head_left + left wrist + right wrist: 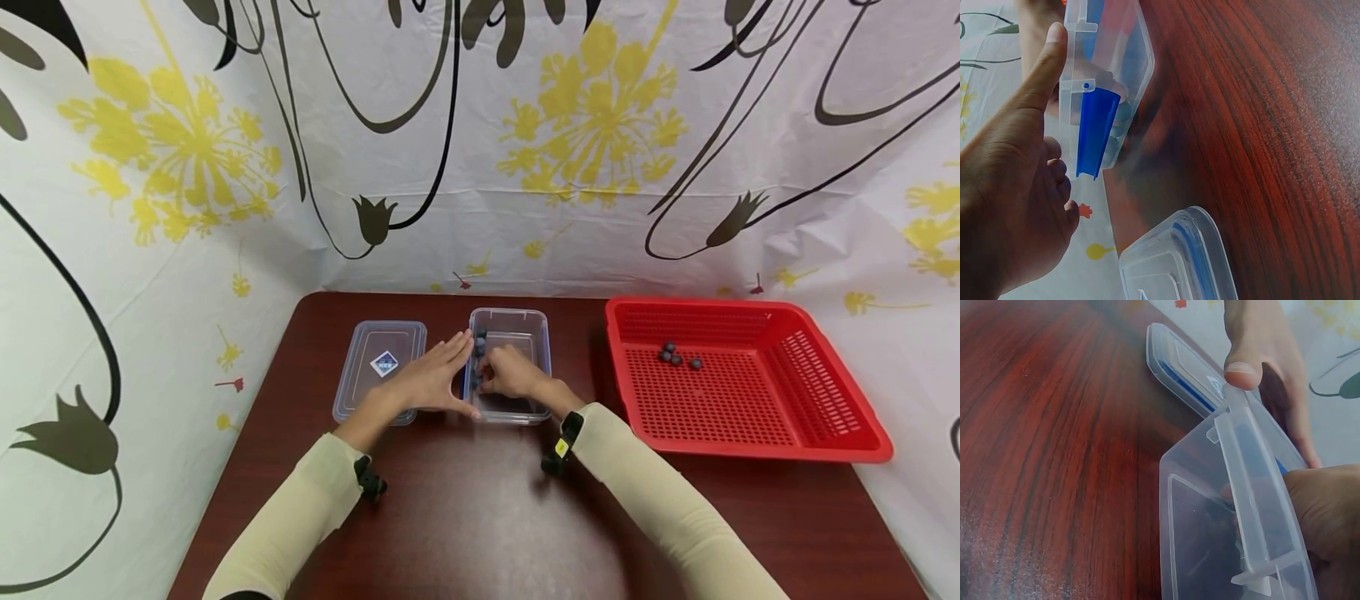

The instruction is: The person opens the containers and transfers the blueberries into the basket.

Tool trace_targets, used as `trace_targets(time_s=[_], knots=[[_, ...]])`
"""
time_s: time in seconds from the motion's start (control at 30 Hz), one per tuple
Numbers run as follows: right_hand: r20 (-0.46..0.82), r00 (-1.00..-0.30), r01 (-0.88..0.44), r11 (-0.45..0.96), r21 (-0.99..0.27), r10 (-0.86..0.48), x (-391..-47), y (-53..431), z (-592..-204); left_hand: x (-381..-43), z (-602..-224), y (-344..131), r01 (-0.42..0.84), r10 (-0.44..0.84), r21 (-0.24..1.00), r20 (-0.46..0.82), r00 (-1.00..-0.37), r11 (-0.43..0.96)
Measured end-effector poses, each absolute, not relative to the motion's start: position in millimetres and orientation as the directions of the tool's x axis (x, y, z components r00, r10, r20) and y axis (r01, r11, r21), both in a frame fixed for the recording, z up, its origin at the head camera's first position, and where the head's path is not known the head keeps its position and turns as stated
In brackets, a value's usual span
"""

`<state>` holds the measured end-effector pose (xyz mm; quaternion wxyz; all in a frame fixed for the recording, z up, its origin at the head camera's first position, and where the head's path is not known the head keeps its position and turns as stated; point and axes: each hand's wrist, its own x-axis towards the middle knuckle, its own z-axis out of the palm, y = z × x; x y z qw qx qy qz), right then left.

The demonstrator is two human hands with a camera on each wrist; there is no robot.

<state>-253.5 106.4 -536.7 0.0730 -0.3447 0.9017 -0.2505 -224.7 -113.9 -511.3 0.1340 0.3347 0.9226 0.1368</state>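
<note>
**Small dark-blue round pieces [481, 342] in a clear rectangular plastic box [513, 320]**

Head: Pieces line the box's left wall; others lie in the red plastic mesh basket [765, 417]. The left hand [429, 377] spreads thumb from straight fingers at the rim; the right hand [513, 372] curls beside the row, its grip unclear. Pieces look light and apt to roll; a gentle sideways pinch should suit.

Left wrist: The box wall looks thin, smooth, fairly stiff.

Right wrist: The rim seems the best hold; right fingertips are obscured.
</note>
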Motion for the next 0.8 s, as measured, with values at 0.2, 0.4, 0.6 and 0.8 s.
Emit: trace_targets(time_s=[0.2, 0.4, 0.6, 0.8], knots=[[0.040, -0.756, -0.578, 0.637, -0.510, -0.654, -251.4, 108.7, -536.4, -223.0, -512.0, -113.7, 0.575, 0.653, 0.356, -0.155, -0.741, 0.737], [0.064, -0.756, -0.574, 0.614, -0.541, -0.651, -248.0, 120.1, -526.5, -221.9, -510.1, -113.7, 0.572, 0.653, 0.361, -0.154, -0.742, 0.736], [0.120, -0.744, -0.602, 0.580, -0.549, -0.657, -242.2, 139.7, -499.6, -222.7, -509.8, -113.8, 0.568, 0.649, 0.363, -0.159, -0.744, 0.739], [0.182, -0.721, -0.650, 0.561, -0.513, -0.669, -238.1, 168.6, -472.3, -223.0, -509.7, -114.2, 0.557, 0.645, 0.373, -0.170, -0.745, 0.742]])
